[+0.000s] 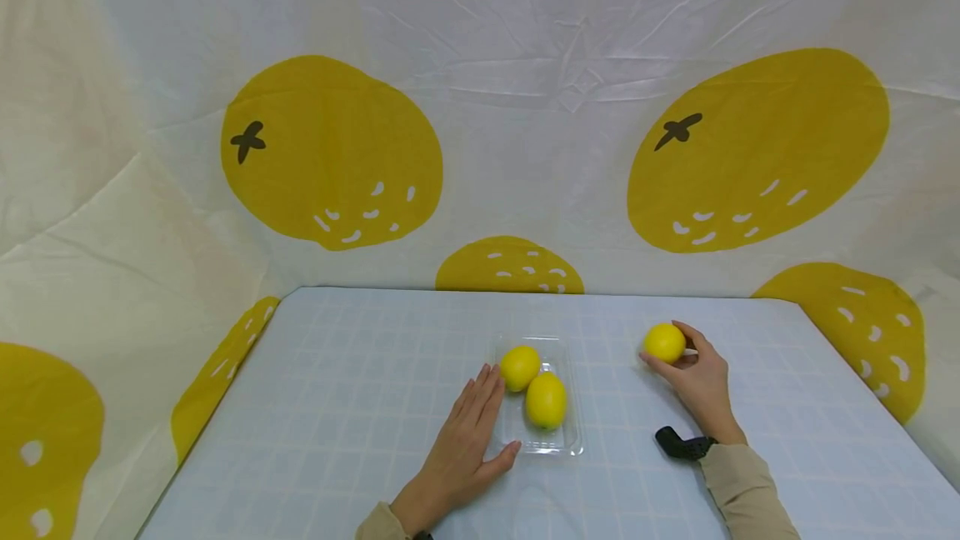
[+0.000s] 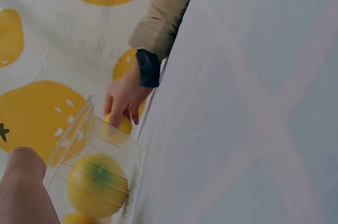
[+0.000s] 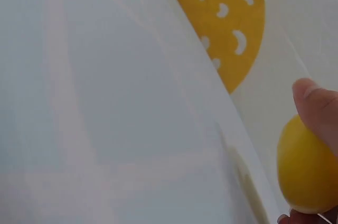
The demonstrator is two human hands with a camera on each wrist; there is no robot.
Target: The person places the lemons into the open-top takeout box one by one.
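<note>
Two yellow lemons, one at the back left [image 1: 520, 368] and one nearer the front [image 1: 546, 401], lie in a clear plastic tray [image 1: 558, 446]. My left hand [image 1: 467, 440] rests along the tray's left side with its fingers straight and thumb spread by the front edge. To the right of the tray, my right hand [image 1: 699, 377] pinches a third lemon [image 1: 664, 343] between thumb and fingers. The right wrist view shows the thumb lying over this held lemon [image 3: 306, 168]. Through the tray's ribbed wall, the left wrist view shows a lemon [image 2: 97, 186] with a greenish tip.
A pale checked cloth [image 1: 360, 390] covers the table. Behind it hangs a white curtain [image 1: 525, 148] printed with large yellow fruit, which also runs down the left side. A black camera mount [image 1: 684, 443] sits on the right wrist.
</note>
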